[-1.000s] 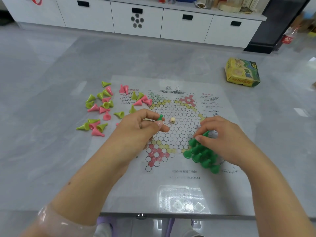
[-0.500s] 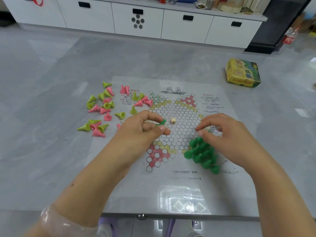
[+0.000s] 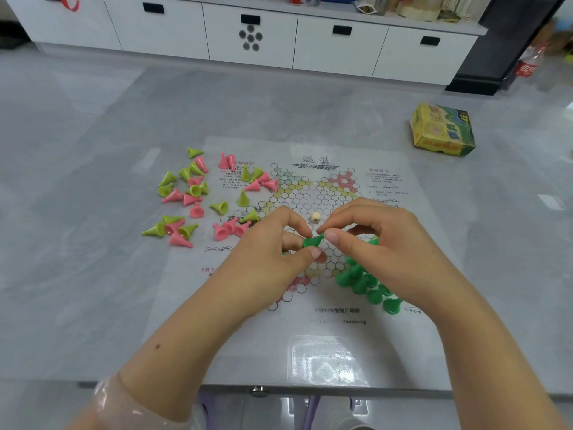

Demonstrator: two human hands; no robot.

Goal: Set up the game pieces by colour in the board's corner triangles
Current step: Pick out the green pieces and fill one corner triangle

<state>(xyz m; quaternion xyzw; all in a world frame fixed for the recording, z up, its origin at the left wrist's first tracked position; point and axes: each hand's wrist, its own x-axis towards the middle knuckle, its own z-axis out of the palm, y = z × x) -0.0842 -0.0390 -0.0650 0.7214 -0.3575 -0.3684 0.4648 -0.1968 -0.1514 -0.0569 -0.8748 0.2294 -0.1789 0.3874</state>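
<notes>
Handover of a dark green piece above the board

Head view: both hands meet over the middle of the paper board [image 3: 310, 333]. Left hand [image 3: 273, 252] pinches a dark green piece [image 3: 311, 242] between thumb and forefinger. Right hand [image 3: 381, 243] closes thumb and forefinger on the narrow tip of the same piece. Dark green cluster [image 3: 366, 283] stands upright in the near-right corner triangle, partly hidden under the right hand. Yellow-green and pink pieces [image 3: 192, 193] lie loose at the far left, mostly off the board. A small die [image 3: 315, 217] rests at mid-board.

Step in hand, as judged: filling the green triangle. Next move calls for the left hand to release and the right hand to seat the piece upright in a free cell beside the cluster without toppling neighbours.
</notes>
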